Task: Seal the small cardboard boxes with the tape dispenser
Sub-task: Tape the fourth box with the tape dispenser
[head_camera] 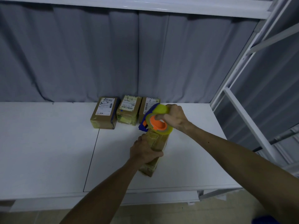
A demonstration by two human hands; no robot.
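Observation:
A small cardboard box (157, 143) wrapped in yellowish tape stands on its long edge on the white table (48, 151), near the middle. My left hand (144, 151) grips it around the middle from the left. My right hand (174, 118) holds the tape dispenser (155, 120), blue with an orange hub and a yellow-green tape roll, against the box's far top end. Three more small boxes stand in a row at the back: a left one (104, 113), a middle one (128, 110), and a right one (146, 105) partly hidden behind the dispenser.
A grey curtain (113, 54) hangs behind the table. White shelf uprights (239, 110) rise at the right, and a shelf board (145, 4) runs overhead. A seam (92, 156) splits the tabletop. The table's front edge lies near my forearms.

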